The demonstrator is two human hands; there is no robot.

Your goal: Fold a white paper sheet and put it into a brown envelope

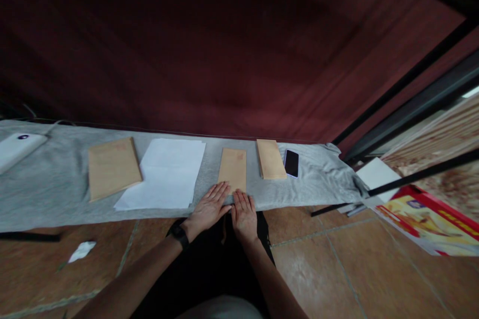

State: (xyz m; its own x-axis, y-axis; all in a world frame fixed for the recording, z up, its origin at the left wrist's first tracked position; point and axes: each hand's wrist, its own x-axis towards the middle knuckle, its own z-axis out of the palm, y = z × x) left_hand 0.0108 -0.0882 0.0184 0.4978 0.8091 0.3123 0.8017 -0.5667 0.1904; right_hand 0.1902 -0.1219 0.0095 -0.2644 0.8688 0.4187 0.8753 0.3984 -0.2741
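Observation:
A brown paper envelope (233,167) lies flat and upright in front of me, its near end at the table's front edge. Across its lower left part rests my left hand (211,203), fingers stretched out flat. My right hand (244,214) presses on the lower right end of the same envelope, also with fingers extended. The two hands nearly meet at the thumbs. To the left is a stack of white paper (168,174), and a stack of larger brown envelopes (113,167) overlaps its left edge. On the right sits a stack of narrow brown envelopes (271,159).
A phone (291,163) lies right of the narrow stack. At the far left is a white device (20,149) with a cable. The grey cloth (318,184) covers a narrow table against a dark red curtain (224,60). A red and yellow box (430,219) stands at the right.

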